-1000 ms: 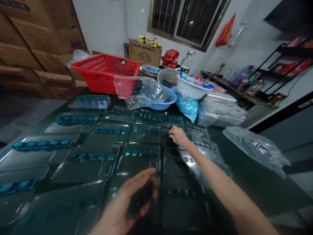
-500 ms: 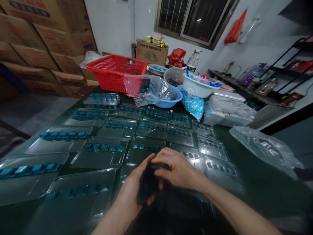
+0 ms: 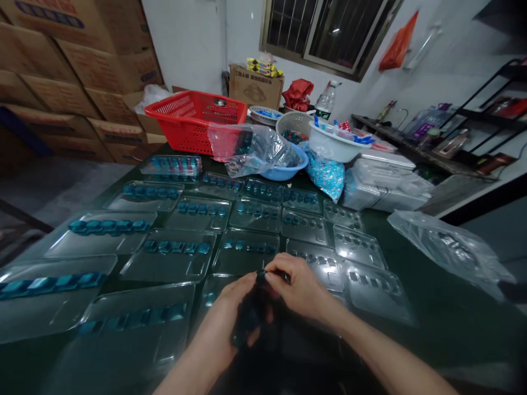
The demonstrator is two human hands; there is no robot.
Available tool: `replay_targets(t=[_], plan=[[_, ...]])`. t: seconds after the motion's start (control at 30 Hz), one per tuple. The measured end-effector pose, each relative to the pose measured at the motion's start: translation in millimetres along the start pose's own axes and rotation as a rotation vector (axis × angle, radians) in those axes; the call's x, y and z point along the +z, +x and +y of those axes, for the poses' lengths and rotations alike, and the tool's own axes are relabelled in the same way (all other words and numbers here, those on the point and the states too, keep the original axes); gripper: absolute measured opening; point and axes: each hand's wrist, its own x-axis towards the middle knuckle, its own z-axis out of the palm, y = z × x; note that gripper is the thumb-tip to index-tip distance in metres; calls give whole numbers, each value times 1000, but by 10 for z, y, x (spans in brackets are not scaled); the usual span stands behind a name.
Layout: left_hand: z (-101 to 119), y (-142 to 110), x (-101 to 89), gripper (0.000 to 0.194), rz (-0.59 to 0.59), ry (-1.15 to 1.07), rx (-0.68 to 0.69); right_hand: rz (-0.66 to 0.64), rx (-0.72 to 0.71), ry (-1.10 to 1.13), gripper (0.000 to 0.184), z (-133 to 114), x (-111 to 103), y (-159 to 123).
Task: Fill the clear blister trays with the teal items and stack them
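The left hand [image 3: 222, 315] cupped a dark object [image 3: 247, 312] that the right hand [image 3: 302, 286] pinched; filled trays [image 3: 162, 269] lay left of both, unfilled trays [image 3: 379, 304] right.

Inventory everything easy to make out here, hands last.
boxes: many, brown, mostly stacked left
table: one, dark green, under trays
trays: many, clear, across table
pieces: many, blue-green, in trays
basket: one, red, table's far side
basin: one, blue, right of basket
bowl: one, white, right of basin
window: one, dark, back wall
held item: count unclear, dark, lower centre
left hand: one, bare, around held item
right hand: one, bare, beside left
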Motion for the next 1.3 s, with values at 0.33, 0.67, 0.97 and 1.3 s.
replay_targets(t=[0.33, 0.67, 0.97, 1.3], plan=[[-100, 81, -92, 21, 138, 19, 91, 20, 305, 471, 14, 94, 71, -26], [-122, 78, -65, 24, 153, 220, 139, 17, 12, 36, 8, 72, 72, -151], [-149, 85, -84, 27, 189, 369, 139, -115, 67, 106, 14, 37, 48, -216], [-89, 68, -25, 23, 161, 502, 172, -272, 322, 570, 22, 191, -20, -226]])
